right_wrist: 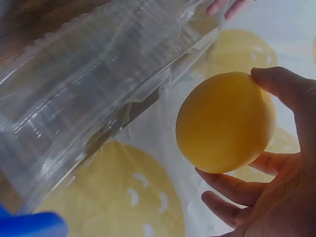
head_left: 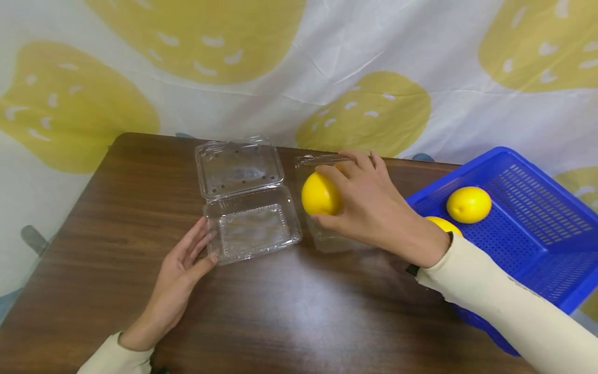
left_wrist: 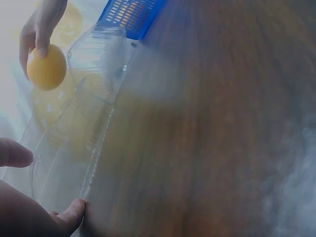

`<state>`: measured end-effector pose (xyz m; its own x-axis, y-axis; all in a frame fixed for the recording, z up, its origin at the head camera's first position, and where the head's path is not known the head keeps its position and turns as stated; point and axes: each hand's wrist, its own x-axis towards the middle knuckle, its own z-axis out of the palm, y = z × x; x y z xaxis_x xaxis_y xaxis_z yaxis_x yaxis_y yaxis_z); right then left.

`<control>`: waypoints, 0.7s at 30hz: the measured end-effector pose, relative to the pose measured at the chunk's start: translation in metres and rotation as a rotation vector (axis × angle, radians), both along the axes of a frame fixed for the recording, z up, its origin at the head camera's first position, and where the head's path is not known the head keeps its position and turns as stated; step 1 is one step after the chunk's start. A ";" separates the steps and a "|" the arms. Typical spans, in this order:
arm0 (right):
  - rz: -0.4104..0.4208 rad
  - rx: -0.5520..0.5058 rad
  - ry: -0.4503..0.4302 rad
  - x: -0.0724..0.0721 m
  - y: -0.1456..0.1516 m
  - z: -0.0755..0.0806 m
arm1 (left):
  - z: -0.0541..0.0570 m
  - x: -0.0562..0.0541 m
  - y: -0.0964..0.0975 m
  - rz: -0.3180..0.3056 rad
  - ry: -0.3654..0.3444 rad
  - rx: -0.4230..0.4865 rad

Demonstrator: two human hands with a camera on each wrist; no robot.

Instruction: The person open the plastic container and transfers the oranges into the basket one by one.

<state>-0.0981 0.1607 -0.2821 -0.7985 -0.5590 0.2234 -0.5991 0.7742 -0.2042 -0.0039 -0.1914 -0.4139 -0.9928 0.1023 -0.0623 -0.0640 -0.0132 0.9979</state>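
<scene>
A clear plastic clamshell box point(head_left: 254, 223) lies on the table with its perforated lid point(head_left: 240, 169) folded back. At its left side is my left hand point(head_left: 184, 265), fingers fairly straight along the wall and thumb touching the front corner. In the left wrist view, the thumb point(left_wrist: 71, 215) meets the box's edge. My right hand point(head_left: 369, 202) grips a lemon point(head_left: 321, 194) above a second clear plastic container point(head_left: 327, 241), which the hand partly covers. From the right wrist, the lemon point(right_wrist: 224, 123) shows between thumb and fingers, raised beside the clear plastic.
To the right stands a blue perforated basket point(head_left: 528, 265) holding a lemon point(head_left: 469, 204) and another lemon point(head_left: 444, 225) partly hidden by the right forearm. The brown wooden table point(head_left: 280, 311) backs onto a white cloth point(head_left: 327, 52) printed with large yellow shapes.
</scene>
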 end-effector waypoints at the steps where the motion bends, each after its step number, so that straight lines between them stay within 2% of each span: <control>1: -0.005 -0.002 0.003 0.001 0.003 0.000 | 0.000 0.000 0.000 0.001 0.000 0.000; 8: -0.025 -0.011 0.048 0.005 0.021 0.000 | 0.001 0.001 0.000 -0.002 -0.013 -0.018; 21: -0.104 -0.021 0.063 0.012 0.065 0.001 | 0.002 0.001 -0.001 -0.003 -0.010 -0.015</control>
